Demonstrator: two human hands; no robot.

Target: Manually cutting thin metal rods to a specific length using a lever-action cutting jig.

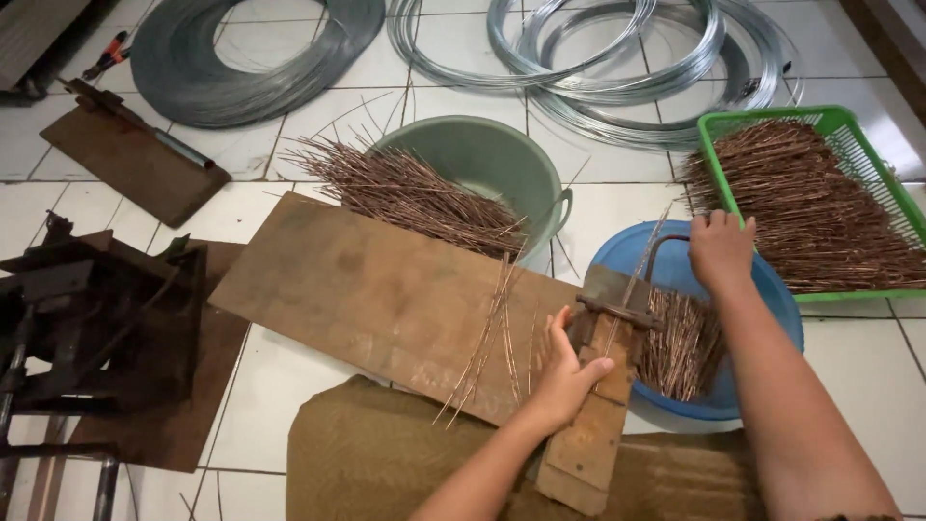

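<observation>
White tiled floor (289, 386), wire coils beyond. Left hand (559, 376): fingers closed round wooden cutter block (593, 425) (long axis toward the person). Right hand (721, 251): fingers curled over lever handle (666, 253), above blue basin (772, 289). Loose copper rods (492, 333) just left, on board (367, 289).

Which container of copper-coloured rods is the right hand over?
The round blue basin. The right hand grips a bent handle above it; the green basket lies farther right, the grey-green tub farther left.

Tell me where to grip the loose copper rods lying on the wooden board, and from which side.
Grip the loose rods near their lower ends by the left hand, coming from above. There they converge into a tight bunch on the wooden board; the upper ends splay apart.
</observation>
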